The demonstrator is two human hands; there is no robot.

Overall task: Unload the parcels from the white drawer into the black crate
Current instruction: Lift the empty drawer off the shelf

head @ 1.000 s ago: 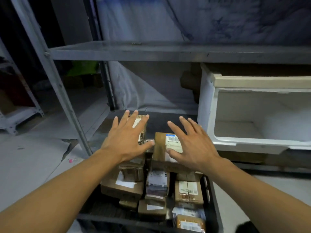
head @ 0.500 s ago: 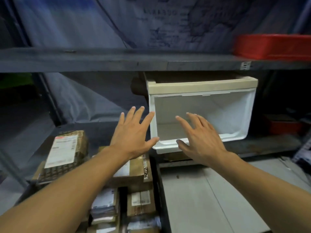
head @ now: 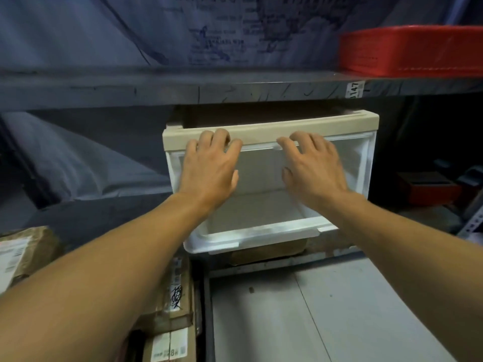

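Hands on the white drawer's beige top rim.
Left hand [head: 209,173] and right hand [head: 313,168] rest fingers on the white drawer [head: 271,131], under the shelf [head: 156,87]; parcels [head: 172,296] lie lower left.

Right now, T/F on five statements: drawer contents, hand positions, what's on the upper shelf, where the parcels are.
1. The white drawer shows no parcels inside. True.
2. Both hands hold parcels. False: the left hand and right hand carry nothing; their fingers lie on the drawer's beige top rail.
3. A red basket sits on the upper shelf, at the right. True.
4. The drawer sits on the upper shelf. False: it is below that shelf.
5. Labelled cardboard parcels lie at lower left, below the left arm. True.
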